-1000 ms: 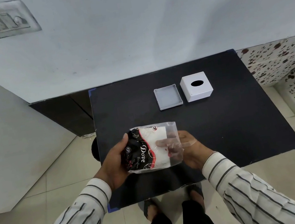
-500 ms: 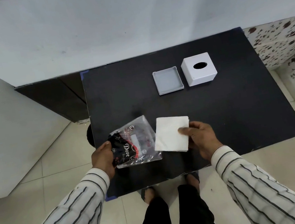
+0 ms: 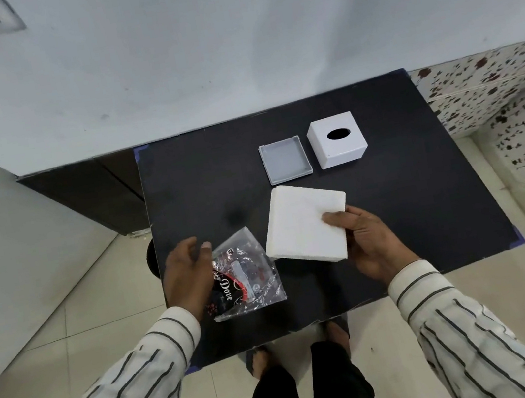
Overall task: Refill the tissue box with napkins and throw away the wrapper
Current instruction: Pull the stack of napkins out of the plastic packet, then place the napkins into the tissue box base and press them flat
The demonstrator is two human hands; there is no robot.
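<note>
napkins (image 3: 305, 223) pulled clear of wrapper (image 3: 246, 274) | right hand (image 3: 371, 243) pinched the stack | left hand (image 3: 187, 275) opened, wrapper dropped on table (image 3: 412, 208) | next: 1 tissue box (image 3: 337, 140)

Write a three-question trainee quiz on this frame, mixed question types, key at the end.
1. True or false: the right hand holds the stack of napkins.
2. Multiple choice: the grey tray lies (A) on top of the white tissue box, (B) beside it on its left in the picture, (C) under the wrapper.
3. Fill in: the napkins are out of the wrapper, which lies on the black ____ by the open left hand.

Key: 1 true; 2 B; 3 table.
</note>
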